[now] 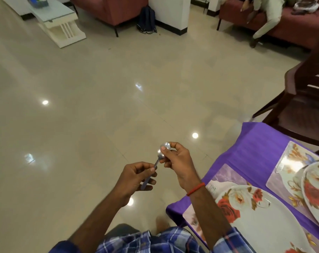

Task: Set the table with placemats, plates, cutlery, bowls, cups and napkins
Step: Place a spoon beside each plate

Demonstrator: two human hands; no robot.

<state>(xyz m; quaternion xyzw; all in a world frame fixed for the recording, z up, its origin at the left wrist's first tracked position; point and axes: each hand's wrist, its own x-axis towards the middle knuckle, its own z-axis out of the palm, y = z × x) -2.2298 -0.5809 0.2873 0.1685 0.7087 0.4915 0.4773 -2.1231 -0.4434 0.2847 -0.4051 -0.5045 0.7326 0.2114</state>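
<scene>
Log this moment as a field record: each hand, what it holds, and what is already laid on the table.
left hand: grips the handle end of the spoons
right hand: pinches the bowl end of the spoons
spoons: seemingly two, held over the floor, beside the table
tablecloth: purple, covers the table corner
near placemat: carries the near plate and a fork next to it
far placemat: carries the far plate
bowls, cups, napkins: none in view
</scene>
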